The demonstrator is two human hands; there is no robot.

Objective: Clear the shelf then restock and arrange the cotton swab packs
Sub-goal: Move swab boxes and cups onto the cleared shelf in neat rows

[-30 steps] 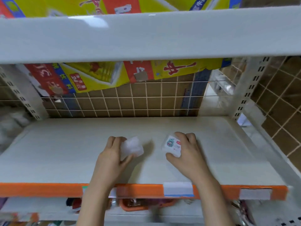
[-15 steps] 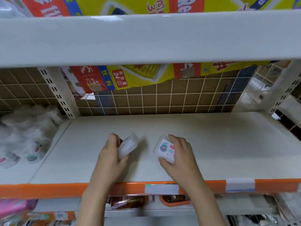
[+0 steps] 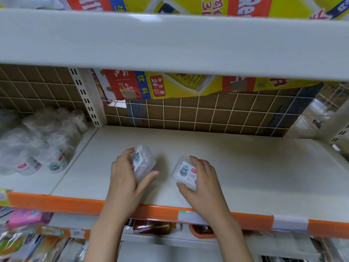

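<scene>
My left hand (image 3: 125, 178) grips a clear plastic cotton swab pack (image 3: 143, 162), tilted so its labelled lid faces left. My right hand (image 3: 204, 181) holds a second cotton swab pack (image 3: 186, 172) with its label up, fingers over its right side and thumb at its near edge. Both packs are low over the white shelf board (image 3: 245, 167), near its front left part. I cannot tell whether they touch the board.
Cotton wool bags (image 3: 37, 140) fill the neighbouring shelf bay on the left. A slotted upright (image 3: 85, 97) divides the bays, with a wire grid back (image 3: 207, 114). An orange price rail (image 3: 160, 212) edges the front. An upper shelf (image 3: 170, 40) hangs overhead; goods sit below.
The view has swung left, bringing the cotton wool bags in. My left hand has turned its pack so the label shows. Both hands stay on their packs.
</scene>
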